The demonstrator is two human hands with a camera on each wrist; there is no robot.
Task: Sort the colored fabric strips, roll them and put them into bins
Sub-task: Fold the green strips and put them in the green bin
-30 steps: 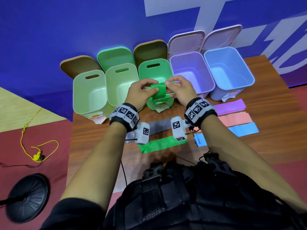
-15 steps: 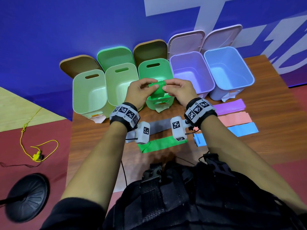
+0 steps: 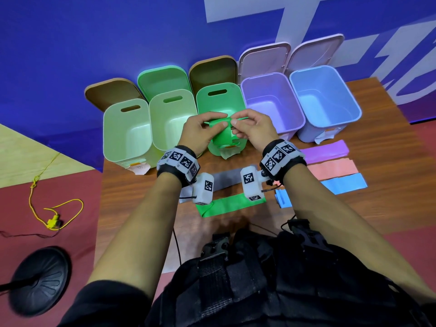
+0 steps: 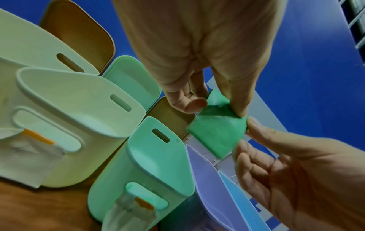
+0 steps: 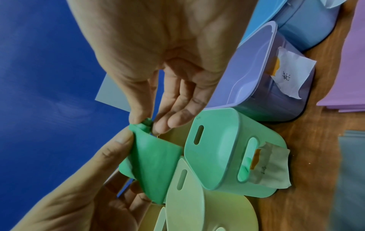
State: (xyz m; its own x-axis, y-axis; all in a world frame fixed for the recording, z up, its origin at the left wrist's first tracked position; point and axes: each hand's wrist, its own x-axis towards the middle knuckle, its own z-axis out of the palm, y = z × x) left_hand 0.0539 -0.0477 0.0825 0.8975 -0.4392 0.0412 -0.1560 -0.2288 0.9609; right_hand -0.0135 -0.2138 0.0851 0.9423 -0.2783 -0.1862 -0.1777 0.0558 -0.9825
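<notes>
Five open bins stand in a row at the back of the table: one pale green bin [image 3: 127, 131], one yellow-green bin [image 3: 171, 121], one bright green bin [image 3: 219, 100], one purple bin [image 3: 271, 102] and one blue bin [image 3: 325, 97]. Five lids lean behind them: two brown, one green, two pale pink.

Seven fabric strips show in all. Two are green: one held strip [image 3: 221, 135] in the air and one green strip [image 3: 231, 205] lying on the table. There is one grey strip [image 3: 226, 178], one purple strip [image 3: 323, 153], one pink strip [image 3: 330, 168], and two blue ones, a long blue strip [image 3: 342, 185] and a short blue piece [image 3: 282, 199].

Two hands show.
</notes>
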